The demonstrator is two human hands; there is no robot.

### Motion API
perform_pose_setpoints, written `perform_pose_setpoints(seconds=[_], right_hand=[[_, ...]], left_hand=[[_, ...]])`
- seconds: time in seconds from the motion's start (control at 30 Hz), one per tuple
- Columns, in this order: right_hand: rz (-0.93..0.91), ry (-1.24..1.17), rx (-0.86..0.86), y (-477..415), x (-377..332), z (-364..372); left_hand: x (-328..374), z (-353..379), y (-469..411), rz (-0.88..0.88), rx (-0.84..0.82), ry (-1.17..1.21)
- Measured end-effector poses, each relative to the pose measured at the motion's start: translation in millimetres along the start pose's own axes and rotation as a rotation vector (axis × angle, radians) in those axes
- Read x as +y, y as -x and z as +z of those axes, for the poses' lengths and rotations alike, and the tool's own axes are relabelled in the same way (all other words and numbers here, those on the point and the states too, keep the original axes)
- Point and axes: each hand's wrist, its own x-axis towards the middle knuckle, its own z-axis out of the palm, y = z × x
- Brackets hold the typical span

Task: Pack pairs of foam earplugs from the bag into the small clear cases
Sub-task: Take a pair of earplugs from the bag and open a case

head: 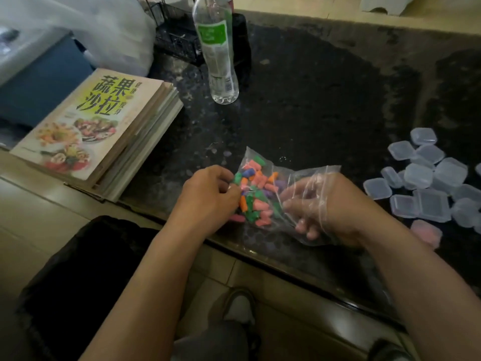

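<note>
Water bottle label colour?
The label is green with pale print, on the clear bottle behind the bag. Head view.

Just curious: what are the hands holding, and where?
The left hand grips the clear bag at its left end. The right hand is inside the bag; whether its fingers hold any earplugs cannot be told.
</note>
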Motion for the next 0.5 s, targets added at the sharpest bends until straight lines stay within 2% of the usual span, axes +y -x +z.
perform_pose_setpoints(seconds=[0.1, 0.17, 0.3, 0.5], right_hand=[[-0.057, 0.138, -0.046, -4, 0, 4], [-0.131, 0.216, 0.005, -8, 0, 7], [-0.102, 0.127, 0.100, -10, 1, 8], [-0.125, 0.095, 0.060, -6, 3, 12]], left_hand=[[-3, 0, -2, -0.003, -0.028, 0.059], [-4, 1, -3, -0.002, -0.034, 0.064], [-5, 3, -3, 0.028, -0.039, 0.054], [-4, 8, 0, 0.064, -0.067, 0.026]])
